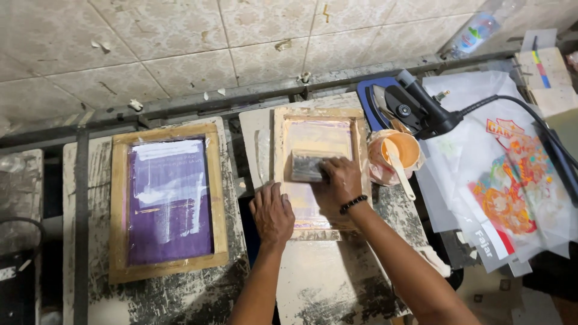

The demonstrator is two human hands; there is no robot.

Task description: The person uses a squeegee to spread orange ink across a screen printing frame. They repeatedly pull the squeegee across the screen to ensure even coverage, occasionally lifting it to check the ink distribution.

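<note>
Nearest the camera, the left hand (272, 213) is pressed flat and open on the wooden screen frame (282, 150), steadying its stiff, light edge. Farther on, the squeegee (307, 166) is clasped by the right hand (338, 180); its wet blade is probably slippery, so the block-like top is best gripped.

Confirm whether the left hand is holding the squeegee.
No: the left hand presses flat on the wooden frame, while the right hand grips the squeegee.

Squeegee (307, 167) partly under right hand (338, 180); bottle (473, 33) blurred; printed sheets (512, 186) cut by edge.
</note>
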